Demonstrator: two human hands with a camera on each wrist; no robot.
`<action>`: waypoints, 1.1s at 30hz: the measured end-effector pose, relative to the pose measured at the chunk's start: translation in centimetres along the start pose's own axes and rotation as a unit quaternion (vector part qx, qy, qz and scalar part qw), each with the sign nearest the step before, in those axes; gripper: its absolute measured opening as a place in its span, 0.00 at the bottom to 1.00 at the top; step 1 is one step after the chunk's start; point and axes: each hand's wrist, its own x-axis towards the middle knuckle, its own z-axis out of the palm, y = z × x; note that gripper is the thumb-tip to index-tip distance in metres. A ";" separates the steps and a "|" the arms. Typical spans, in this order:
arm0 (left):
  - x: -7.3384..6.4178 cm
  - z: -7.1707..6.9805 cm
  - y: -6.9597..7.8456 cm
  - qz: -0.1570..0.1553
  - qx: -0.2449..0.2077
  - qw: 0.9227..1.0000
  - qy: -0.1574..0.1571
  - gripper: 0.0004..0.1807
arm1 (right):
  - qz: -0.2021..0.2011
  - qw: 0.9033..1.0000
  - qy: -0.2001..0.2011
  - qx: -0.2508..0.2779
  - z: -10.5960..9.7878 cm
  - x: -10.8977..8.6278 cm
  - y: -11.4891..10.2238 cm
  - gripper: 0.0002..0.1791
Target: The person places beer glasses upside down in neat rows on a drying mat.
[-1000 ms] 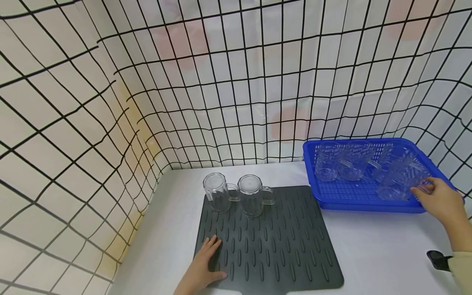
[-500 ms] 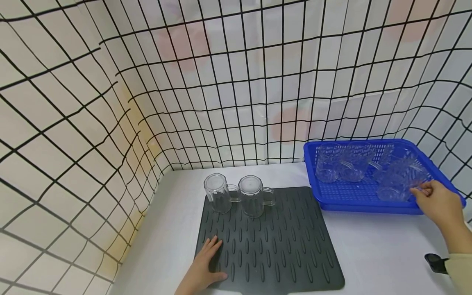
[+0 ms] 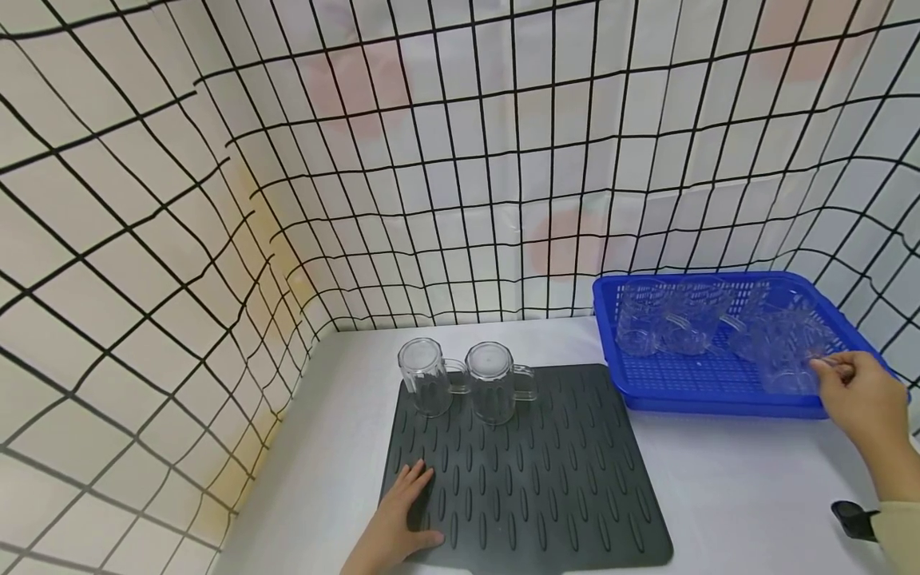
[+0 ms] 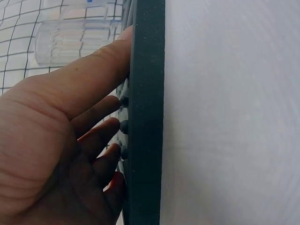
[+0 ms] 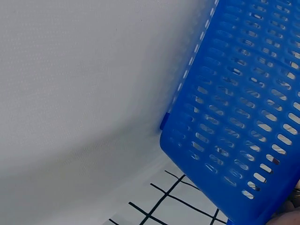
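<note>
My right hand [image 3: 865, 393] reaches over the front right corner of the blue basket [image 3: 719, 404] and pinches the handle of a clear glass mug [image 3: 786, 363]. Several other glass mugs [image 3: 679, 319] are in the basket; their outlines overlap. My left hand [image 3: 394, 515] rests with fingers spread on the left edge of a dark ribbed mat [image 3: 546, 487]. In the left wrist view its fingertips touch the mat's raised bumps. Two glass mugs stand upside down at the mat's back left: the left mug [image 3: 426, 379] and the right mug [image 3: 492, 385], handles pointing right.
Black wire grid panels [image 3: 460, 200] enclose the back and sides of the white table [image 3: 295, 463]. In the right wrist view, the slotted basket wall [image 5: 234, 93] hides nearly all of the right hand. A black object [image 3: 854, 521] sits by the right sleeve.
My right hand has shifted slightly right, and the mug it holds has moved right and turned within the basket. The left hand and the two mugs on the mat stay put.
</note>
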 end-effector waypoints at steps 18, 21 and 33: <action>0.1 0.0 0.1 -0.008 0.001 1.000 -0.002 0.53 | 0.011 0.993 0.106 0.053 -0.5 -0.2 -1.9 0.17; 0.1 0.1 0.0 -0.008 0.003 1.000 -0.002 0.53 | 0.003 0.992 0.114 0.056 -0.6 -0.3 -2.4 0.17; 0.0 0.0 0.0 0.005 0.003 1.000 0.002 0.53 | 0.020 0.980 0.149 0.133 -1.2 -0.7 -4.2 0.04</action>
